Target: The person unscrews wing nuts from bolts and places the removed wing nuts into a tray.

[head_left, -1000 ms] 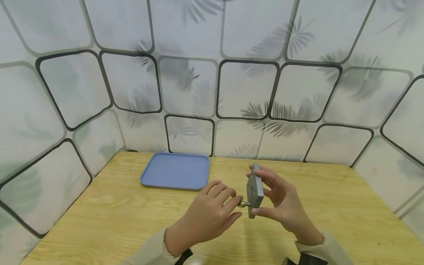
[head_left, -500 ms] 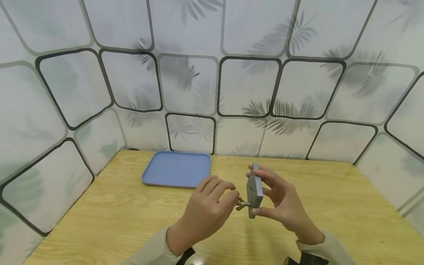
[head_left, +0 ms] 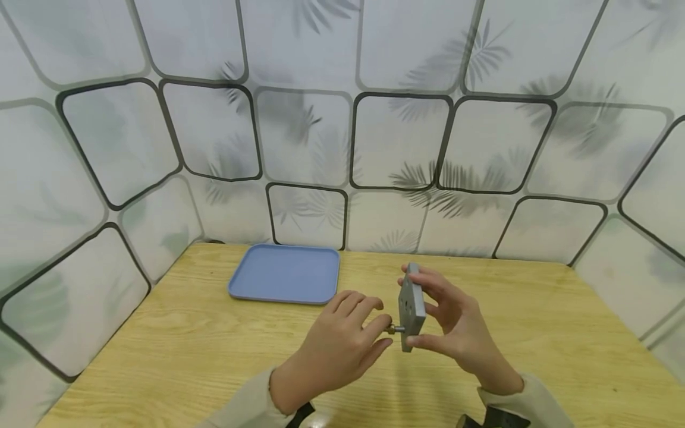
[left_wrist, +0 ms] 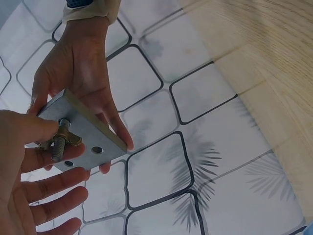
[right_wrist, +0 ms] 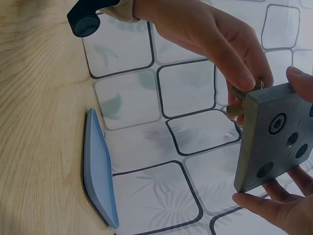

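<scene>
My right hand [head_left: 464,333] grips a grey metal plate [head_left: 412,306] by its edges, holding it upright above the table. A bolt [left_wrist: 58,148] sticks out of one corner of the plate, its threaded end toward my left hand [head_left: 339,339]. On that bolt sits a brass wing nut [left_wrist: 74,139], which the left thumb and index finger pinch, the other fingers spread away from it. Several round holes pierce the plate, and a socket screw head [right_wrist: 278,123] shows on the face turned to the right wrist camera.
A blue tray [head_left: 283,274] lies on the wooden table [head_left: 187,333], at the back left near the wall. Patterned wall covering [head_left: 396,142] encloses the table at the back and both sides.
The left fingers have curled and straightened at the wing nut, which shows at different turns across the frames. The right hand and plate have stayed nearly still.
</scene>
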`<act>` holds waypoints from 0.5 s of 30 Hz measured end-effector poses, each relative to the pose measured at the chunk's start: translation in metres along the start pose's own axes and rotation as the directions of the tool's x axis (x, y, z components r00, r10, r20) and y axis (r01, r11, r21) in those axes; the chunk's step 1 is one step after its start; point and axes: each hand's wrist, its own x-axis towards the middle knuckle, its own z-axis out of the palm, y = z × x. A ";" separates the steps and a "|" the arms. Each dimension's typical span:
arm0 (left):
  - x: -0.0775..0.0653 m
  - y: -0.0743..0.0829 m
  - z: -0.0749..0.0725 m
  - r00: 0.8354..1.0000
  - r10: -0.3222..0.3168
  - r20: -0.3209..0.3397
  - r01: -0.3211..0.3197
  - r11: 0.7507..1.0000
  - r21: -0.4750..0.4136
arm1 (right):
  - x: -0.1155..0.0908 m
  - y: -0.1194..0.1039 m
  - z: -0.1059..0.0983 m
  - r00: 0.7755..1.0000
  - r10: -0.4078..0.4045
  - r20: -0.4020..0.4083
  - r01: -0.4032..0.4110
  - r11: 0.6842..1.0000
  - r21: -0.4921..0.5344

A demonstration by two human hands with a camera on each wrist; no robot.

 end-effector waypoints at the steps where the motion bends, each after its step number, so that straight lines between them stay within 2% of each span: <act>1: 0.000 0.000 0.000 1.000 -0.005 -0.013 0.005 1.000 0.003 | 0.000 0.000 0.000 1.000 0.000 -0.001 0.000 1.000 -0.001; 5: 0.000 0.000 0.001 0.995 -0.022 -0.102 0.023 1.000 0.004 | 0.000 0.000 0.001 1.000 0.003 -0.002 -0.003 1.000 -0.003; 10: 0.002 -0.001 0.001 0.975 -0.006 -0.224 0.010 1.000 0.018 | -0.001 -0.001 0.002 1.000 0.023 -0.006 -0.023 1.000 0.008; 13: 0.002 -0.001 0.001 0.971 0.012 -0.240 -0.006 1.000 0.027 | -0.001 0.000 0.002 1.000 0.023 -0.006 -0.023 1.000 0.005; 15: 0.002 -0.001 0.001 0.976 0.023 -0.219 -0.017 1.000 0.026 | -0.001 0.001 0.001 1.000 0.017 -0.005 -0.017 1.000 -0.002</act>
